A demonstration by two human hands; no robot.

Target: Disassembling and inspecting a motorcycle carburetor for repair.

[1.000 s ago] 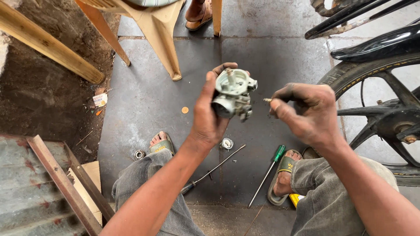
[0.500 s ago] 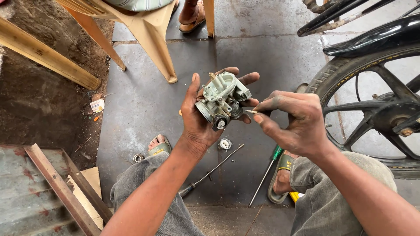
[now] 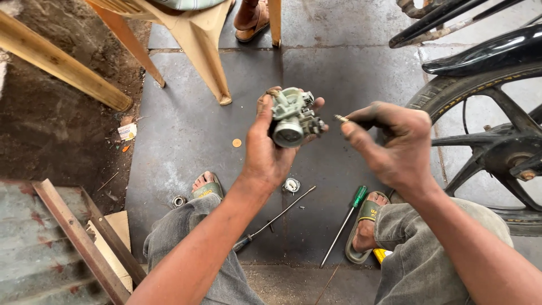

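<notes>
— Grey stone paving (image 3: 186, 130), stained and gritty, runs under everything; what sits at its edges?

— Legs of a tan plastic chair (image 3: 197, 51) at the top, with another person's sandalled foot (image 3: 251, 20) beside them. A wooden beam (image 3: 62, 70) slants over bare dirt on the left, and a motorcycle's rear wheel (image 3: 485, 141) fills the right side.

— And the hands?

— The left hand (image 3: 268, 152) is wrapped around a small carburetor (image 3: 293, 118), fingers clenched behind its body. It is raised to chest level and turned so its round bore faces the camera, probably to bring its side within sight and reach.

— The right one?

— The right hand (image 3: 395, 141) pinches a small brass screw (image 3: 341, 118) between thumb and forefinger, tip aimed at the carburetor's side. Screw and carburetor are near, not touching.

— Tools?

— They lie on the ground between the person's sandalled feet, likely so either hand can drop to them. A green-handled screwdriver (image 3: 345, 226) lies by the right foot. A long thin metal rod tool (image 3: 276, 217) lies diagonally in the middle. A small round metal part (image 3: 291, 184) rests just below the left wrist, and a metal ring (image 3: 179, 200) sits beside the left foot.

— Anything else?

— An orange disc (image 3: 237, 143) lies apart on the slab.
</notes>
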